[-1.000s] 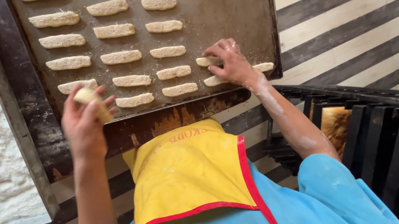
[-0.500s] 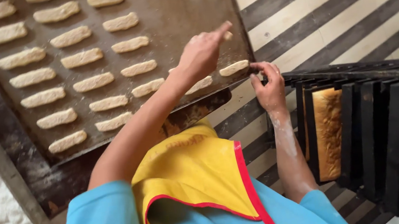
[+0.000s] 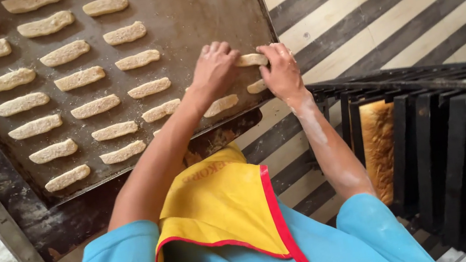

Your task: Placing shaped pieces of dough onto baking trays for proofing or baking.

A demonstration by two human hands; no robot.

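Already most of the baking tray (image 3: pixel 208 5) is filled: three neat columns of pale dough sticks (image 3: pixel 80 78) run down its left and middle parts, and a fourth column is only begun near the right edge, where a couple of pieces (image 3: pixel 221 104) lie. The upper right part of the tray is bare, so by my judgement a good share of that last column is left to lay. Both hands meet at the right edge. The left hand (image 3: pixel 216 69) and the right hand (image 3: pixel 280 70) pinch one dough stick (image 3: pixel 251 60) between fingertips, each grip narrow and closed on an end of it. That piece is short, oblong, cream-coloured and dusted with crumbs or flour. Beside the tray stands a dark rack (image 3: pixel 464 115) holding a browned loaf (image 3: pixel 378 146).
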